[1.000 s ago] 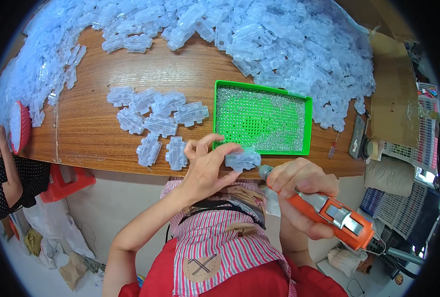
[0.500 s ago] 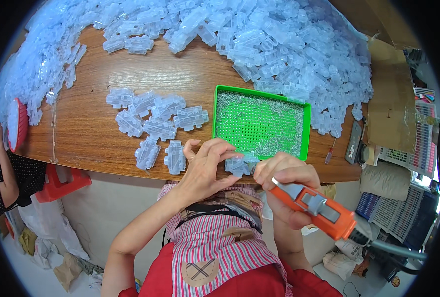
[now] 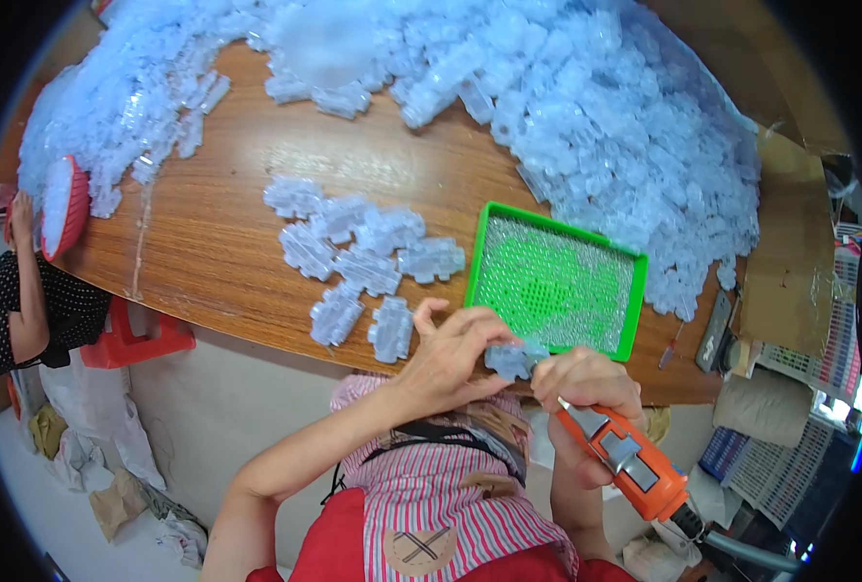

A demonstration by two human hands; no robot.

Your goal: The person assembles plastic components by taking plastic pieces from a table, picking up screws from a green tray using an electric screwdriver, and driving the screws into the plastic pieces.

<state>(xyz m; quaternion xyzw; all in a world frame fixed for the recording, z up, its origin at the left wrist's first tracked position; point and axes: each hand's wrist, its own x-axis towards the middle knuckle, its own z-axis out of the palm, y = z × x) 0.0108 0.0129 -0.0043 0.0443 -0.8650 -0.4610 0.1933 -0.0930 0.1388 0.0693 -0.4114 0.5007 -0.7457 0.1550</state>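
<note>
At the table's near edge my left hand (image 3: 448,357) pinches a clear plastic housing (image 3: 510,360) between thumb and fingers. My right hand (image 3: 591,393) is wrapped around an orange electric screwdriver (image 3: 635,468) with a grey lever and a cable at its back end. The screwdriver's front end points at the right side of the housing; its tip is hidden by my fingers. Just beyond my hands lies a green tray (image 3: 636,315) holding many small silvery screws. Several similar clear housings (image 3: 368,270) lie grouped to the left of the tray.
A large heap of clear plastic parts (image 3: 606,145) spreads along the back and right. At far left another person's arm (image 3: 30,281) reaches by a red basket (image 3: 79,209), with a red stool (image 3: 130,339) below. A small screwdriver (image 3: 670,347) and a phone-like dark object (image 3: 714,332) lie at right.
The whole view has shifted, so the table and its things sit further right and lower. My hands still hold the housing and the screwdriver together, with little change in grip.
</note>
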